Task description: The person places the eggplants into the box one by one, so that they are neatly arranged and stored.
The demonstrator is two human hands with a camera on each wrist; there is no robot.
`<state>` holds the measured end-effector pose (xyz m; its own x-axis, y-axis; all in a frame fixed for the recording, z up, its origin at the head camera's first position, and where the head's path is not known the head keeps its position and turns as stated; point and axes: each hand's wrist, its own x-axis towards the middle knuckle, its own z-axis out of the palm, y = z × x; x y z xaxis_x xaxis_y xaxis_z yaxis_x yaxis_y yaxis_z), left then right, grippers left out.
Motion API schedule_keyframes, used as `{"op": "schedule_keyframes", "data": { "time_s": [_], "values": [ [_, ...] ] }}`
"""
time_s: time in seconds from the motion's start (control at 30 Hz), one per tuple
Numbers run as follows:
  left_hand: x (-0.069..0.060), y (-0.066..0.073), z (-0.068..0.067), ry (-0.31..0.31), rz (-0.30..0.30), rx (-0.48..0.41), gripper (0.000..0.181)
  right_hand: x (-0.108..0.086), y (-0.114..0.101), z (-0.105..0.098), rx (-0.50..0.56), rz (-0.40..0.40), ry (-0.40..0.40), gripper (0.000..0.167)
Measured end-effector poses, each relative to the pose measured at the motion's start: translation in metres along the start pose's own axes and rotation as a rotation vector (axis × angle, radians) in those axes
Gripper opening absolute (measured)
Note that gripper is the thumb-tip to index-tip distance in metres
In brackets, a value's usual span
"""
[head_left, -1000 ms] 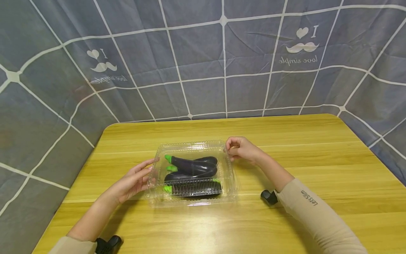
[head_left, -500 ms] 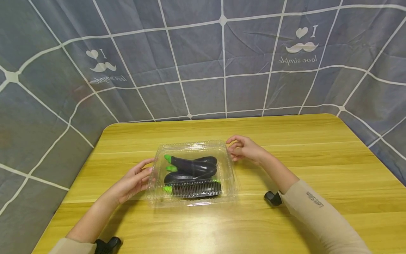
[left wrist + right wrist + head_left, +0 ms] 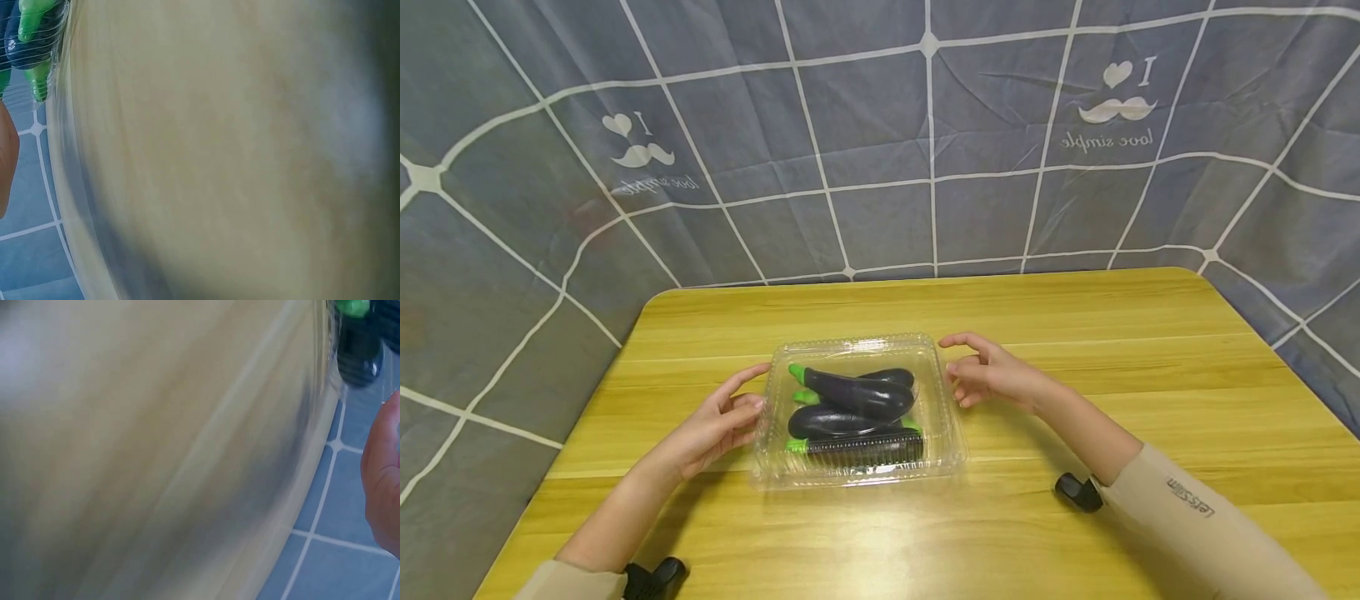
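Observation:
A clear plastic clamshell box (image 3: 951, 454) with its lid down lies in the middle of the table. Inside it several dark purple eggplants (image 3: 857, 393) with green stems are piled, most stems pointing left. At the box's left side is my left hand (image 3: 711, 429), fingers relaxed, fingertips by the wall; whether they touch it I cannot tell. My right hand (image 3: 996, 375) hovers just off the right side, fingers loosely bent and holding nothing. The left wrist view catches green stems (image 3: 39, 81) through the plastic; the right wrist view shows part of the right hand (image 3: 381, 481).
The yellow wood-grain table (image 3: 1112, 350) extends around the box on all sides. Behind and beside it hangs a grey curtain (image 3: 880, 125) with white lines. Black wrist devices (image 3: 1078, 492) sit under both beige sleeves (image 3: 1210, 525).
The right hand has let go of the box's far right corner and drawn away to the right. The lid's front has settled lower. The left hand has barely shifted.

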<state>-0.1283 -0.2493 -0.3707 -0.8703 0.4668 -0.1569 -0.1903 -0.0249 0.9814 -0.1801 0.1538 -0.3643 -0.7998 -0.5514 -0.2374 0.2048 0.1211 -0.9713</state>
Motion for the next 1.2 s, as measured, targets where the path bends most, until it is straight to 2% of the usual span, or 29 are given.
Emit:
{"op": "schedule_keyframes", "data": {
  "time_s": [0.27, 0.43, 0.57, 0.7, 1.0, 1.2],
  "values": [
    [0.001, 0.002, 0.001, 0.013, -0.010, 0.017, 0.052, -0.019, 0.002, 0.008, -0.036, -0.023, -0.088, 0.066],
    [0.001, 0.002, 0.002, 0.026, -0.018, 0.026, 0.054, -0.028, 0.001, 0.014, -0.047, 0.006, -0.118, 0.078],
    [0.001, 0.002, 0.001, 0.021, -0.015, 0.024, 0.054, -0.035, 0.000, 0.019, -0.066, 0.044, -0.184, 0.090],
    [0.001, 0.003, 0.001, 0.012, -0.011, 0.020, 0.055, -0.038, 0.000, 0.024, -0.042, 0.079, -0.236, 0.100],
    [0.002, 0.004, 0.002, 0.011, -0.015, 0.032, 0.053, -0.040, 0.002, 0.034, 0.045, 0.123, -0.279, 0.120],
    [-0.002, 0.008, 0.002, 0.048, -0.047, 0.141, 0.055, -0.040, 0.003, 0.041, 0.064, 0.136, -0.244, 0.120]
  ]
}}
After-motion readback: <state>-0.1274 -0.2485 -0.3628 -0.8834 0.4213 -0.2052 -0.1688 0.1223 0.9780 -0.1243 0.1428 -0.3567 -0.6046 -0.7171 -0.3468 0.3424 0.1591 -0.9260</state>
